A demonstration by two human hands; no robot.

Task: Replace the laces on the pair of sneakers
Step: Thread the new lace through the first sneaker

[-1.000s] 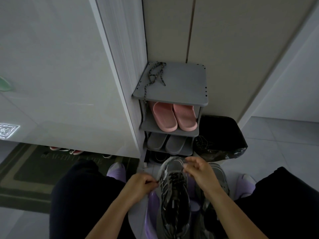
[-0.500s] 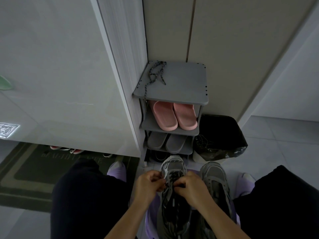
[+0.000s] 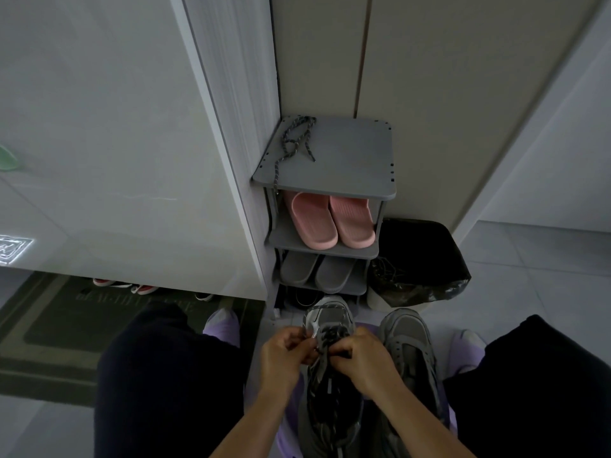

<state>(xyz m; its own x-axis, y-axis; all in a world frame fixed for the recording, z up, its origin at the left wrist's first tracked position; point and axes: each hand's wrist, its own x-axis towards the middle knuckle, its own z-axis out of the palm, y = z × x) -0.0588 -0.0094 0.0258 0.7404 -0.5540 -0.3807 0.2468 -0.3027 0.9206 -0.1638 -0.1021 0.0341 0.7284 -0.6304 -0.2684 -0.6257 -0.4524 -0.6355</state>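
Note:
Two grey sneakers stand side by side on a purple surface between my knees. The left sneaker (image 3: 330,401) has a dark speckled lace (image 3: 331,335) threaded near its toe. My left hand (image 3: 284,355) and my right hand (image 3: 360,358) meet over its front eyelets, each pinching the lace with curled fingers. The right sneaker (image 3: 408,345) shows no lace and nothing touches it. A spare speckled lace (image 3: 294,140) lies coiled on top of the grey shoe rack (image 3: 350,160), one end hanging over the front edge.
The rack holds pink slippers (image 3: 327,223) and grey slippers (image 3: 317,269) on lower shelves. A black bag (image 3: 420,259) sits to the rack's right. A white cabinet (image 3: 115,143) stands left, above a dark doormat (image 3: 66,312). My dark-trousered knees flank the sneakers.
Both hands came together from the sides of the left sneaker to its front eyelets and now pinch the lace close to each other. The right sneaker became more visible.

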